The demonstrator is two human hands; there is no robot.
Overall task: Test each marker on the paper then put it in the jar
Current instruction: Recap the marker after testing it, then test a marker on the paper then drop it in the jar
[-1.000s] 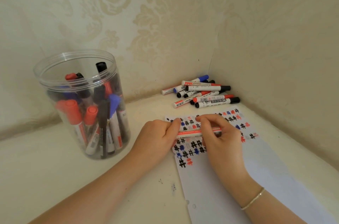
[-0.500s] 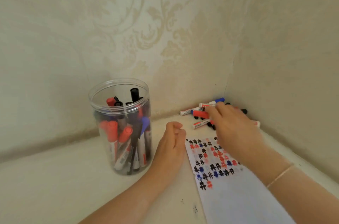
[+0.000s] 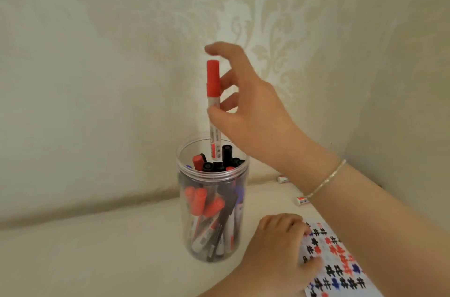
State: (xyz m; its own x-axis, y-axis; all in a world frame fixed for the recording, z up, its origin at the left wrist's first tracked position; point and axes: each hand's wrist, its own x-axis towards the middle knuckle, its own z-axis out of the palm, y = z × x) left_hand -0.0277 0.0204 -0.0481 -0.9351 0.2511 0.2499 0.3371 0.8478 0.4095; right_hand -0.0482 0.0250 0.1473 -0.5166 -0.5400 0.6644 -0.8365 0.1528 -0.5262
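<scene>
One marker (image 3: 213, 102) upright in right hand (image 3: 253, 111), above jar (image 3: 212, 201) rim

jar (image 3: 212, 199) mouth — crowded with markers (image 3: 226, 158)

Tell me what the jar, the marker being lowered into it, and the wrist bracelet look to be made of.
Jar: probably clear glossy plastic; the markers inside show through its wall.
Red-capped marker, held upright by the right hand: likely smooth plastic, with a matte red cap and a white printed barrel.
Bracelet: thin and pale with a slight glint, perhaps metal or beads; too fine to tell.
</scene>
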